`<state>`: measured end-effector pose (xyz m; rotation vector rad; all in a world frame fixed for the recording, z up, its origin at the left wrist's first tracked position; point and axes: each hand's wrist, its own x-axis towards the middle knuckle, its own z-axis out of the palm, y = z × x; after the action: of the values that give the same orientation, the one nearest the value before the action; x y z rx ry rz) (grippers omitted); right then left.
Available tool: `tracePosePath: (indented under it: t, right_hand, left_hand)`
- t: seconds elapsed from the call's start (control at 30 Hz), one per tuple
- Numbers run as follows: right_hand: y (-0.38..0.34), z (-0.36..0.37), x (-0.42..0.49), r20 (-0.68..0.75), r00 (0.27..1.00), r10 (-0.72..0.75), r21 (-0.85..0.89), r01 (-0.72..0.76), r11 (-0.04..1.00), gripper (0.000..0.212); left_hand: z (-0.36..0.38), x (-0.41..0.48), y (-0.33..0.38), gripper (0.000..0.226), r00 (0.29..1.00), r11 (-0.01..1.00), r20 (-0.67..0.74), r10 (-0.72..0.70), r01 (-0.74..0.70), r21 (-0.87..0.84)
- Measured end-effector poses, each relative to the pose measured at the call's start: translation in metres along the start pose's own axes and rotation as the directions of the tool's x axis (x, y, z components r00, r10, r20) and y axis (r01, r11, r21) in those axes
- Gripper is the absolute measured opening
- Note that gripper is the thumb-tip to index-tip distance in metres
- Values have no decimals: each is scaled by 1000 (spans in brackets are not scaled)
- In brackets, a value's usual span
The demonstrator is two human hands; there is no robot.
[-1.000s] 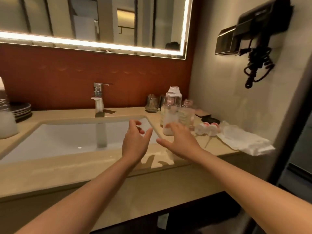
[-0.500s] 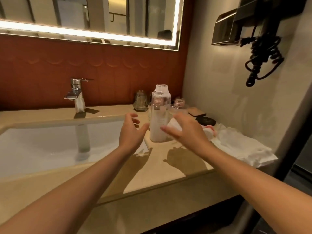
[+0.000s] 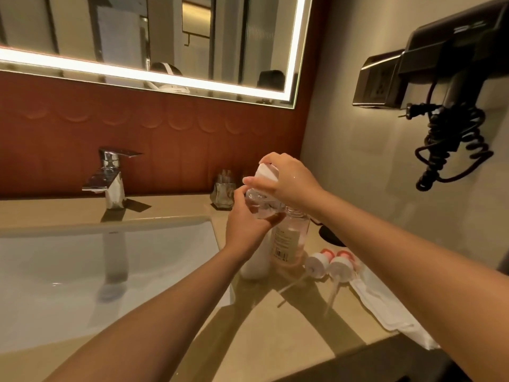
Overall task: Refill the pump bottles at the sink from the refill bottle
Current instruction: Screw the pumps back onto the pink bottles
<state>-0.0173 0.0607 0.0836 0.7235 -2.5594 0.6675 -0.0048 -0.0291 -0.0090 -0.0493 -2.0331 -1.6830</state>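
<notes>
refill bottle [image 3: 260,206] — base hidden behind left hand [image 3: 246,224]

Beige countertop [image 3: 275,326]: 2 bottles [image 3: 289,241], 2 pump heads [image 3: 329,264], white cloth [image 3: 385,307], glass holder [image 3: 223,193].

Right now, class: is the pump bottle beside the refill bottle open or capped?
Open. The pump bottle shows a bare threaded neck, and two pump heads lie on the counter beside it.
</notes>
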Motion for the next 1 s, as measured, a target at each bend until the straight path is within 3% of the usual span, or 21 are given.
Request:
tracePosePath:
  t: [0.13, 0.3, 0.47, 0.57, 0.73, 0.9, 1.0]
  right_hand:
    - [1, 2, 5, 51, 998, -44, 37, 42, 998, 54]
    - [1, 6, 5, 48, 996, -77, -3, 77, 997, 53]
    - [-6, 15, 4, -54, 999, -8, -241, -5, 971, 53]
    - [-7, 12, 3, -14, 999, -43, -405, 34, 914, 62]
    - [-7, 0, 3, 115, 990, -78, -420, 120, 900, 58]
    - [-12, 7, -3, -12, 1000, -12, -585, 3, 811, 68]
    - [-12, -2, -1, 85, 996, 38, -491, 9, 871, 67]
  left_hand:
    - [2, 2, -5, 65, 1000, 1000, 2, 3, -3, -22]
    - [-1, 3, -4, 67, 996, 999, 84, -4, 7, -36]
    - [-2, 4, -7, 59, 995, 999, 94, -18, 15, 34]
    - [-2, 5, -8, 60, 993, 999, 116, -37, 35, 18]
    - [-3, 1, -7, 47, 989, 999, 138, -49, 46, 26]
    - [-3, 0, -8, 44, 990, 998, 131, -54, 50, 34]
    - [-5, -2, -7, 41, 987, 998, 147, -60, 55, 37]
